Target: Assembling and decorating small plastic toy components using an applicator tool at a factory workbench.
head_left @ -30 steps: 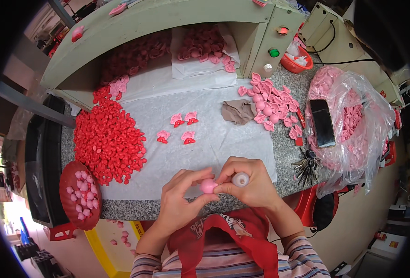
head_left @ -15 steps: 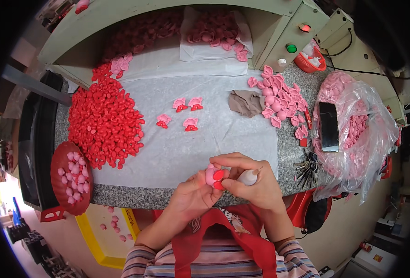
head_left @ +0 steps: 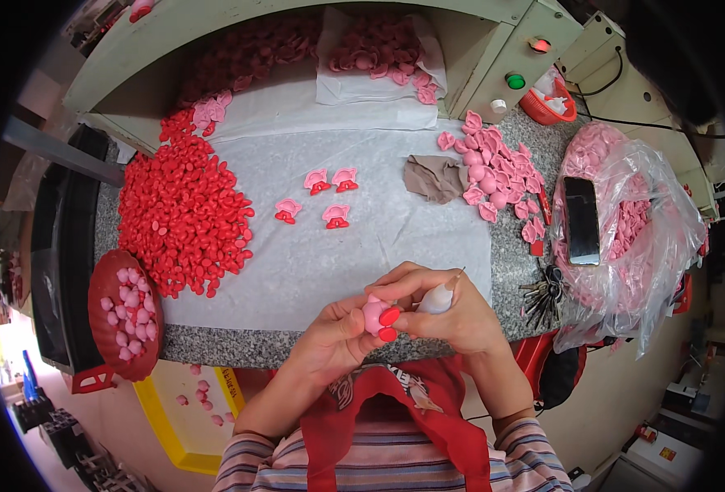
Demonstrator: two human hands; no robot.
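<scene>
My left hand (head_left: 329, 340) pinches a small pink round piece (head_left: 374, 315) that carries two red foot-shaped bits on its right side, just above the near edge of the stone worktop. My right hand (head_left: 448, 312) touches the same piece with its fingertips and also grips a small white squeeze bottle (head_left: 437, 298) with a thin nozzle pointing up. Several finished pink pieces with red feet (head_left: 328, 197) lie on the white sheet (head_left: 297, 262) further back. A big heap of red bits (head_left: 184, 209) lies to the left, and loose pink pieces (head_left: 493, 168) lie to the right.
A red bowl of pink pieces (head_left: 125, 316) hangs off the left front edge. A brown cloth (head_left: 432, 176), a dark phone (head_left: 581, 220) on a clear bag of pink pieces (head_left: 633, 238), keys (head_left: 543, 295) and a control box with buttons (head_left: 516, 61) stand right and back.
Both hands stayed together at the front edge. The pink piece now shows two red bits on it, where a second ago it looked plain pink. The view shifted slightly.
</scene>
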